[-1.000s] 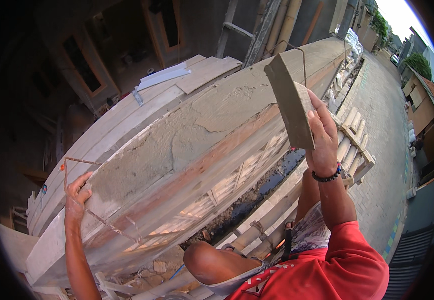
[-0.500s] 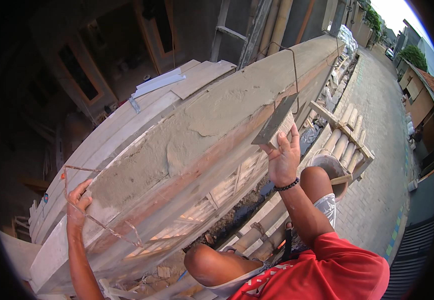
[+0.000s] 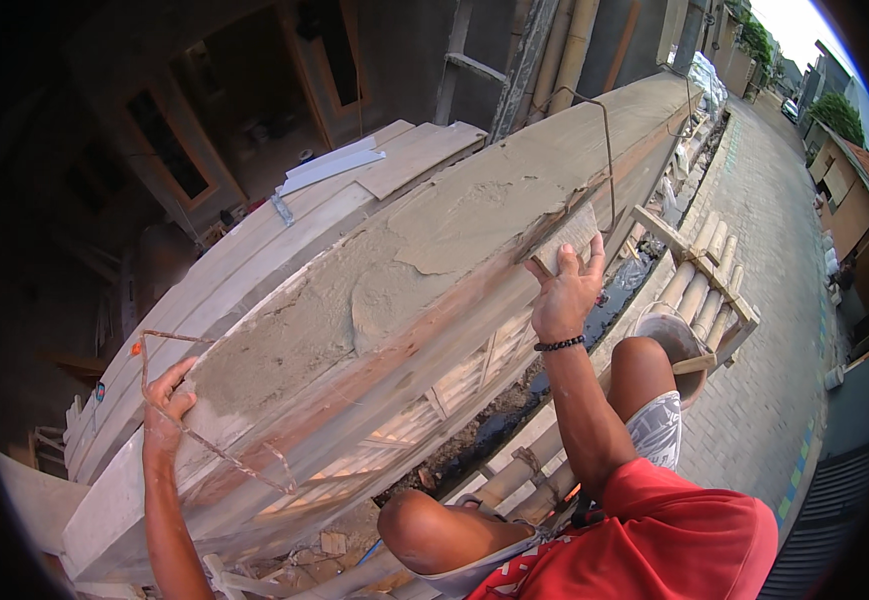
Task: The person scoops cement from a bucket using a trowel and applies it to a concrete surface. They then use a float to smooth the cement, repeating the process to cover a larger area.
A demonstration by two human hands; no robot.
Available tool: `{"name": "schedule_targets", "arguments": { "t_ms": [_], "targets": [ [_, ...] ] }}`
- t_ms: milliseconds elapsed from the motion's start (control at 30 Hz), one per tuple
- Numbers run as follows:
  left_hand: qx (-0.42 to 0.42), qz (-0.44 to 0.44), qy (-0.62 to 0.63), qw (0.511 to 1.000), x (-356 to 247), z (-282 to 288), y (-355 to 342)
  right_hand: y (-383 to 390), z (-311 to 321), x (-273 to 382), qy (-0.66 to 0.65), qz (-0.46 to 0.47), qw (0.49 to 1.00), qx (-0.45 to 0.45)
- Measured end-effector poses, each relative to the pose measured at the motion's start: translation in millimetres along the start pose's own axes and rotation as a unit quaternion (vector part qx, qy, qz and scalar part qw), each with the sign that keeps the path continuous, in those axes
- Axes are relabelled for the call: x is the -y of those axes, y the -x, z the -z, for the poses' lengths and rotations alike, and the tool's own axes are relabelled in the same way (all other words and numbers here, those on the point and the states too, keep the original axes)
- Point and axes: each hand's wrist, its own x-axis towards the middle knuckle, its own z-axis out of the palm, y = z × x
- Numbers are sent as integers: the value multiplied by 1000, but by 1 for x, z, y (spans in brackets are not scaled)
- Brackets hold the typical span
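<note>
A long raised concrete ledge, topped with wet grey mortar (image 3: 404, 240), runs from lower left to upper right. My right hand (image 3: 566, 298) grips a small wooden float (image 3: 571, 238) and has it at the ledge's near side edge, below the mortar surface. My palm hides part of the float. My left hand (image 3: 164, 408) is closed over the ledge's left end, thumb and fingers at its edge. Beside that hand loops a bent metal rod (image 3: 237, 465). Where the mortar is rough, a raised ridge shows near the middle.
Another bent rod (image 3: 610, 150) rises from the ledge beyond my right hand. White strips (image 3: 329, 165) lie on boards at the far side. A bucket (image 3: 669, 335) and bamboo poles (image 3: 699, 270) are at my right, above a paved lane (image 3: 754, 300). A ditch runs below.
My right hand has turned the float and brought it down from above the edge against the ledge's near side. My left hand stays at the ledge's end. The view has shifted slightly.
</note>
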Motion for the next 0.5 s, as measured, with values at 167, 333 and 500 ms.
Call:
{"name": "schedule_targets", "arguments": {
  "t_ms": [167, 333, 500],
  "targets": [
    [-26, -6, 5, 1000, 1, -2, 2, -5, 4, -5, 4, 6, 1000, 10],
    [-11, -6, 2, 1000, 3, 0, 1, -6, 18, -9, -40, 8, 996, 76],
    [1, -8, 4, 1000, 11, 3, -3, 6, 18, -8, -79, 3, 992, 100]
  ]
}}
